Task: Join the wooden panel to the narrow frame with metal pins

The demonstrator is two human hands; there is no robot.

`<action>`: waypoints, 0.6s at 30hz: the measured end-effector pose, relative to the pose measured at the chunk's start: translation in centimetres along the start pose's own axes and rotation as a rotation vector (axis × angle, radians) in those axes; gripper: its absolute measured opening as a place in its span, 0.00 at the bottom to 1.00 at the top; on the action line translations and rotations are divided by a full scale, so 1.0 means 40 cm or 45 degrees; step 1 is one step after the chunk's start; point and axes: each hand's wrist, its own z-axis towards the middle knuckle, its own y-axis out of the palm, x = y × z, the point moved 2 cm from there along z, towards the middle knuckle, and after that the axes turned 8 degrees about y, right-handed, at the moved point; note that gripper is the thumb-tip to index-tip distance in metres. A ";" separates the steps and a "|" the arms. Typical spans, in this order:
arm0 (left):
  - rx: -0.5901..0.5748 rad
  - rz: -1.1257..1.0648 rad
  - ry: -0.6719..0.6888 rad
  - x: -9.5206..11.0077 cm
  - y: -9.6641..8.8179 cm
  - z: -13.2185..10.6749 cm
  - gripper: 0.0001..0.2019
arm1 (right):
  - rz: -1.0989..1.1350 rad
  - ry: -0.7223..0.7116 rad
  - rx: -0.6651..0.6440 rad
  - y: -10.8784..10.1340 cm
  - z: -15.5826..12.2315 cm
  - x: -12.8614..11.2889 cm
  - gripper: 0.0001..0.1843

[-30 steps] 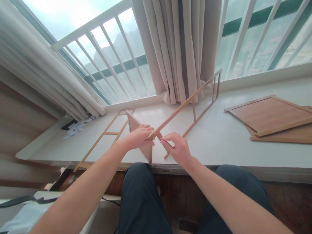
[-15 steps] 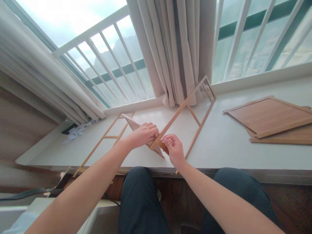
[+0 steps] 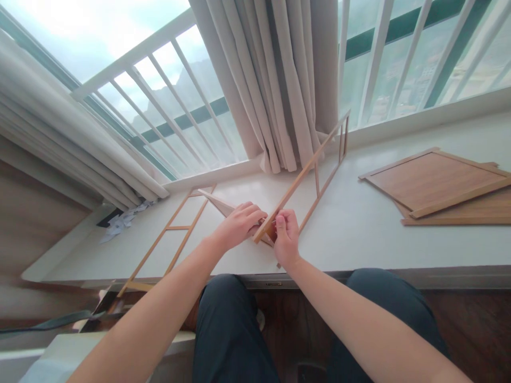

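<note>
At the window ledge: you sit facing the pale ledge (image 3: 359, 234), knees just below its front edge, both hands together at its near middle.
Left hand: your left hand (image 3: 239, 223) lies palm down on a thin wooden panel (image 3: 217, 202), fingers bent toward the right hand; you cannot tell whether they grip the panel's edge or only press on it.
Right hand: your right hand (image 3: 285, 239) is clenched on the near end of a ladder-like wooden frame (image 3: 315, 159), thumb upward, touching the left fingertips.
Frame: it stands on its long edge, running from your hands away to the right, its far end just beside the curtain (image 3: 279, 80).
Panel: it is tilted, its far corner raised off the ledge, its near part hidden under your left hand.
Second frame: another slatted frame (image 3: 175, 234) lies flat to the left, its near end over the ledge's edge.
Boards: a stack of wooden boards (image 3: 435, 183) lies well apart on the right.
Paper: crumpled white paper (image 3: 123, 223) sits in the far left corner.
</note>
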 end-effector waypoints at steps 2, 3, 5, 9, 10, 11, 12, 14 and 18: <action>-0.011 -0.028 -0.006 0.002 -0.003 0.001 0.09 | -0.007 -0.018 -0.004 -0.002 0.000 0.004 0.18; -0.030 -0.047 -0.008 0.004 -0.005 0.001 0.08 | -0.012 -0.024 -0.005 -0.003 0.000 0.007 0.18; -0.071 -0.092 -0.017 0.008 -0.013 0.000 0.08 | -0.020 -0.032 0.000 -0.005 0.002 0.013 0.18; -0.114 -0.179 -0.067 0.022 -0.033 -0.008 0.13 | -0.016 -0.047 0.022 -0.008 0.008 0.016 0.18; -0.113 -0.212 -0.080 0.026 -0.038 -0.010 0.14 | -0.014 -0.053 0.029 -0.009 0.010 0.014 0.18; -0.107 -0.253 -0.092 0.029 -0.042 -0.012 0.14 | -0.013 -0.060 0.033 -0.009 0.011 0.012 0.18; -0.090 -0.299 -0.105 0.032 -0.045 -0.013 0.15 | -0.013 -0.065 0.037 -0.010 0.012 0.009 0.18; -0.040 -0.376 -0.115 0.035 -0.046 -0.012 0.18 | -0.013 -0.071 0.038 -0.011 0.015 0.005 0.19; -0.001 -0.355 -0.141 0.035 -0.032 -0.005 0.29 | 0.003 -0.055 0.028 -0.011 0.023 0.007 0.20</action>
